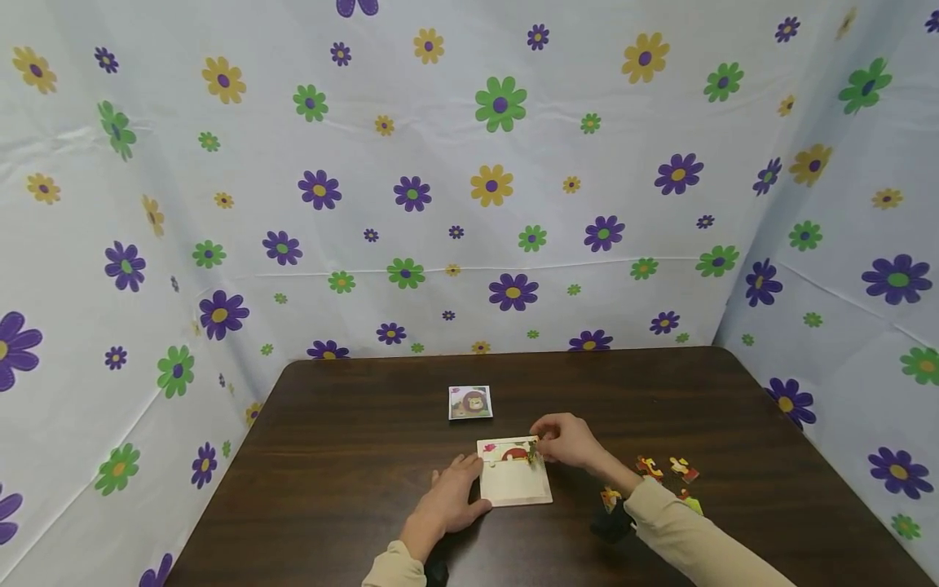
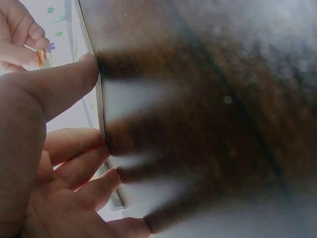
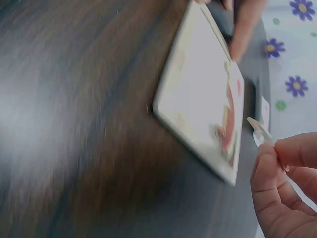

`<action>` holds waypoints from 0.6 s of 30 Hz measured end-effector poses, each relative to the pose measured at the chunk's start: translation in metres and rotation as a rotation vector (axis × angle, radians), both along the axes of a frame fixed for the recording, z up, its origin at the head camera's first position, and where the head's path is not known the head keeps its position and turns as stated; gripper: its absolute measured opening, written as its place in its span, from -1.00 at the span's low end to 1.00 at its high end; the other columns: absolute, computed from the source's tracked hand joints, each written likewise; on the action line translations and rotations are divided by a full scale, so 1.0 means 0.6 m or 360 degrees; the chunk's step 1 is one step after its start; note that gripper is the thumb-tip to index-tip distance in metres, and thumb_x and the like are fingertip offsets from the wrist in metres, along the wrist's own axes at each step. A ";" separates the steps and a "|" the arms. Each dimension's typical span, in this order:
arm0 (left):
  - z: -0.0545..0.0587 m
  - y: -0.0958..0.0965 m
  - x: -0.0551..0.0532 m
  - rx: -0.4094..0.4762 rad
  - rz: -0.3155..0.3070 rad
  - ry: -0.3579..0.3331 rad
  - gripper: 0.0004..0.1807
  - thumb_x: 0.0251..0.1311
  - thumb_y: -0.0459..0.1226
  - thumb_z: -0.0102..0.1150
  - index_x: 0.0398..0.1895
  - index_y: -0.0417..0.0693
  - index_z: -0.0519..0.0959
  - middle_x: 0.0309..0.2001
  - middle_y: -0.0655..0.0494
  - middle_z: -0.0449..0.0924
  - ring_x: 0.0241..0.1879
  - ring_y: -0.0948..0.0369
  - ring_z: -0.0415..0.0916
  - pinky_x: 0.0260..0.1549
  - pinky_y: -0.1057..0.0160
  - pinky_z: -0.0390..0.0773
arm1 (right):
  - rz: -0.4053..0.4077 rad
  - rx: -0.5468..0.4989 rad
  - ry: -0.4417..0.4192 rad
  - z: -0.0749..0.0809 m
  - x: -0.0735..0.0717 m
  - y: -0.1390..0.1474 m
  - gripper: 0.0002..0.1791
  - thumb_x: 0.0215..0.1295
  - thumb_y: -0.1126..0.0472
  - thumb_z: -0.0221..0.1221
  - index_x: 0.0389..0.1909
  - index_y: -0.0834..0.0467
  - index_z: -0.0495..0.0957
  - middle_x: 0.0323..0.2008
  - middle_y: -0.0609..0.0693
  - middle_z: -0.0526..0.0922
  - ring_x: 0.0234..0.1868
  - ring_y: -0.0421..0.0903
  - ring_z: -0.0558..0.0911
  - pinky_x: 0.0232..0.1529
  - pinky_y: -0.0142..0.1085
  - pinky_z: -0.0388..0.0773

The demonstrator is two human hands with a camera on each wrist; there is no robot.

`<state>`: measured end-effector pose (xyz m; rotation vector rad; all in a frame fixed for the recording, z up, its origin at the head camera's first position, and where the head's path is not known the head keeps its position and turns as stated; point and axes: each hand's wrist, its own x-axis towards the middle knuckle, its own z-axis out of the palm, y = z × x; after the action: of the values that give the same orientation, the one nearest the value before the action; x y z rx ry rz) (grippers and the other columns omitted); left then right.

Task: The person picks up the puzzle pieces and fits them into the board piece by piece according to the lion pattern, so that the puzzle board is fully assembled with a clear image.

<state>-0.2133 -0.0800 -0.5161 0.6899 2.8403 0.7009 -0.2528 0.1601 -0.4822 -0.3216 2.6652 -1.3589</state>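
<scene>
A square, pale wooden puzzle board (image 1: 515, 486) lies on the table, with joined pieces along its far side showing red, green and pink. My left hand (image 1: 449, 495) rests along the board's left edge, fingers extended and fingertips touching it, as the left wrist view also shows. Above the board's far right corner is my right hand (image 1: 570, 441). Its thumb and fingers pinch a small puzzle piece (image 3: 260, 130), seen nearly edge-on and held off the board in the right wrist view. What is printed on that piece is hard to make out.
Several loose puzzle pieces (image 1: 649, 467) lie to the right, some partly behind my right forearm. A small square lion picture (image 1: 470, 403) lies beyond the board. The dark wooden table (image 1: 330, 465) meets a flower-printed curtain (image 1: 440, 236) at the back.
</scene>
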 end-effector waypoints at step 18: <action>0.008 -0.001 0.005 0.0020 -0.0008 -0.0015 -0.33 0.07 -0.13 0.36 0.24 -0.23 0.42 0.28 -0.16 0.38 0.30 -0.21 0.23 0.00 -0.46 0.22 | -0.0020 -0.0316 -0.0179 -0.051 0.017 -0.091 -0.81 0.05 0.40 0.30 -0.40 0.35 0.47 -0.67 0.05 0.63 -0.69 -0.16 0.61 -0.65 -0.42 0.46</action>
<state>-0.2105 -0.0809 -0.5114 0.6935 2.8270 0.7198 -0.2426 0.1054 -0.5130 -0.2413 2.4517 -1.5990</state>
